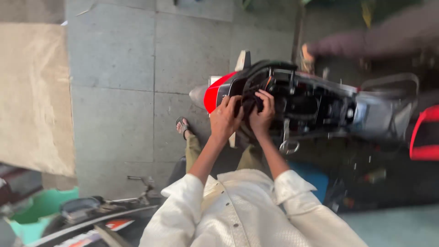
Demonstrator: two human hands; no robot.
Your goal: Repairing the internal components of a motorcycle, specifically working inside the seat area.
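A motorcycle (320, 103) with its seat removed stands ahead of me, showing its black frame and a red tank (214, 93). Both my hands reach into the dark gap just behind the tank. My left hand (226, 119) presses against the tank's rear edge with its fingers curled. My right hand (263, 112) grips a black cable or hose bundle (250, 103) beside it. What the left fingers hold is hidden. My white sleeves are rolled up.
Grey paving slabs (119, 91) lie to the left, with a brown cardboard sheet (34, 96) on them. Another bike's handlebar and mirror (87, 210) sit at lower left. Another person's blurred arm (366, 41) is at upper right. My sandalled foot (183, 127) is below.
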